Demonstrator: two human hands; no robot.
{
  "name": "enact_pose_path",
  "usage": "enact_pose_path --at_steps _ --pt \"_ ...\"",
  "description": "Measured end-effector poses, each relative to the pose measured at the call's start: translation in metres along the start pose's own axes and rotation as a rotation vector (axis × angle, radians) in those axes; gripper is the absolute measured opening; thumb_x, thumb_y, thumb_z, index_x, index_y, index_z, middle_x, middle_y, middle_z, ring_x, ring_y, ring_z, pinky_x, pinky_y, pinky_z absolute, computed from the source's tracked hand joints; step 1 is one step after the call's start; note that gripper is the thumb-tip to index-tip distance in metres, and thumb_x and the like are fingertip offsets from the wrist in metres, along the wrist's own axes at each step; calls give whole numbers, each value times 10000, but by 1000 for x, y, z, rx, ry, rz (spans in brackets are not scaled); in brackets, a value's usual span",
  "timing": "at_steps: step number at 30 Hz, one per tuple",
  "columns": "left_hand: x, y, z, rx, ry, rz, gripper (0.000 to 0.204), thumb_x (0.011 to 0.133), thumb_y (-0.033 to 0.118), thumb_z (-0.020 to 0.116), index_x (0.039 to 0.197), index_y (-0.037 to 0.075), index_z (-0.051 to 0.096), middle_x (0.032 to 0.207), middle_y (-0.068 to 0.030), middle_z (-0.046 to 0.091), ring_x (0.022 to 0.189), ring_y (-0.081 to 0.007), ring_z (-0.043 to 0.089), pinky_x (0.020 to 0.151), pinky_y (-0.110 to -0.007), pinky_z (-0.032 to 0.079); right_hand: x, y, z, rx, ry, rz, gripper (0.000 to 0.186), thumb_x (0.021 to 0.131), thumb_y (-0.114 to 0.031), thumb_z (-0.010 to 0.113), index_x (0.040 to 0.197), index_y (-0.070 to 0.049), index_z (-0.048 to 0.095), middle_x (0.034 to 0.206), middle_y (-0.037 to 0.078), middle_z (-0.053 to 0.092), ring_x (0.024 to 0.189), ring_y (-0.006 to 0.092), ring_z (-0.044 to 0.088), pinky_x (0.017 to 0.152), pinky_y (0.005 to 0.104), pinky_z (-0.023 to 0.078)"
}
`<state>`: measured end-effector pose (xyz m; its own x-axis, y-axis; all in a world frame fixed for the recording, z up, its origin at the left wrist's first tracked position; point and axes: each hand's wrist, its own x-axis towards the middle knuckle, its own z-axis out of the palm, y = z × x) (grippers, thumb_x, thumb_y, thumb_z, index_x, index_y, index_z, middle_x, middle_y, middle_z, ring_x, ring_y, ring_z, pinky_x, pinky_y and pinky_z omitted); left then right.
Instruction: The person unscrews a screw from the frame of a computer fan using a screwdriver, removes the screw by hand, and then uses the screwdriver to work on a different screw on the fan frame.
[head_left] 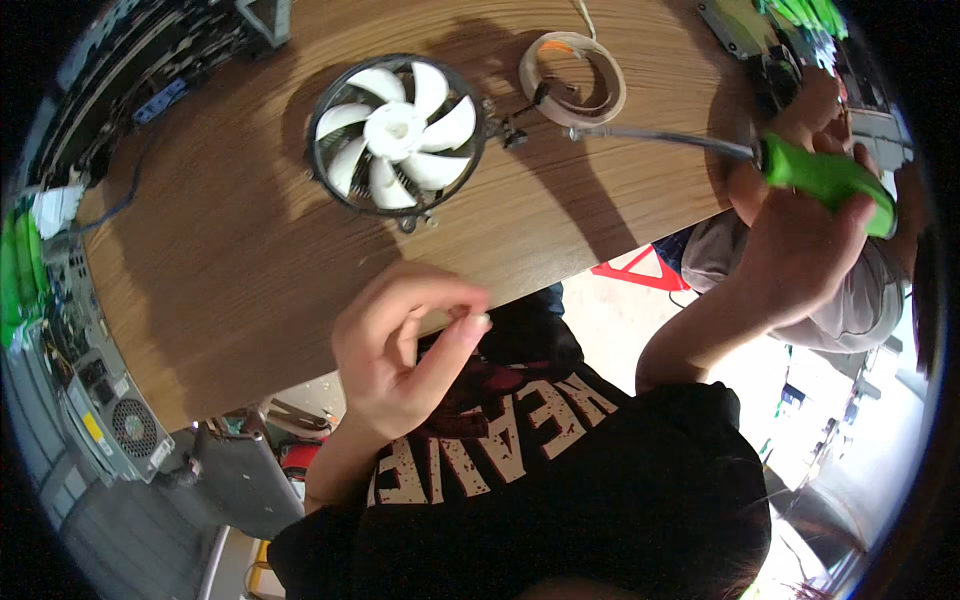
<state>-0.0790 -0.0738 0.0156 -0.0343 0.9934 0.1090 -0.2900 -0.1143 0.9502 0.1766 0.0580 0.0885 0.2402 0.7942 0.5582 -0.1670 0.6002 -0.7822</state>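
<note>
My right hand point(795, 255) is wrapped round the green handle of a screwdriver point(825, 180). The long metal shaft points left over the table, and at its tip sits a small piece too small to name. My left hand point(390, 345) is by the table's near edge, its fingers curled and its thumb and forefinger tips close together; whatever they pinch, if anything, is hidden. Beyond it lies a round cooling fan point(393, 132) with white blades in a black ring, small mounting feet on its rim. Neither hand touches the fan.
A roll of tape point(610, 110) stands right of the fan on the wooden table point(220, 290). Opened computer cases point(110, 420) line the left side. At the right, another person's hand point(812, 105) is beside computer hardware point(735, 28). A red stool point(640, 268) is below.
</note>
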Motion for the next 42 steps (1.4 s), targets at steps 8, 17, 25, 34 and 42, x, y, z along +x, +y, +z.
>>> enact_pose_path --at_steps 8,17,25,34,42 --pt "2 5 15 -465 106 -93 321 971 55 555 1275 -42 515 1165 -160 617 985 -199 628 856 -362 553 -26 -15 -2 523 -457 313 649 948 -452 588 1405 -41 378 1229 212 521 1095 342 565 953 511 491" --pt "-10 0 2 -437 67 -87 190 987 142 576 1082 -21 600 892 -124 665 828 -166 649 735 -300 548 -41 -10 11 537 -462 396 661 939 -476 595 1419 -77 376 1242 193 545 1025 404 604 868 524 533" --pt "-10 -5 0 -578 84 -154 149 983 123 581 1062 -2 600 837 -81 633 723 -124 582 681 -263 479 -43 -7 16 592 -449 425 680 931 -497 597 1433 -98 370 1267 192 524 1051 396 591 890 522 523" --pt "-10 -11 -2 -649 126 -171 122 986 107 572 1051 8 600 796 -64 614 693 -111 564 639 -245 451 -40 -3 17 540 -519 403 687 920 -491 619 1431 -110 360 1265 203 527 1036 418 610 872 524 536" --pt "-9 -8 -4 -518 174 -183 123 974 100 588 1028 -9 603 798 -79 623 674 -118 571 641 -260 468 -38 1 18 513 -566 344 751 918 -486 617 1463 -87 290 1266 236 514 1053 433 605 860 521 556"
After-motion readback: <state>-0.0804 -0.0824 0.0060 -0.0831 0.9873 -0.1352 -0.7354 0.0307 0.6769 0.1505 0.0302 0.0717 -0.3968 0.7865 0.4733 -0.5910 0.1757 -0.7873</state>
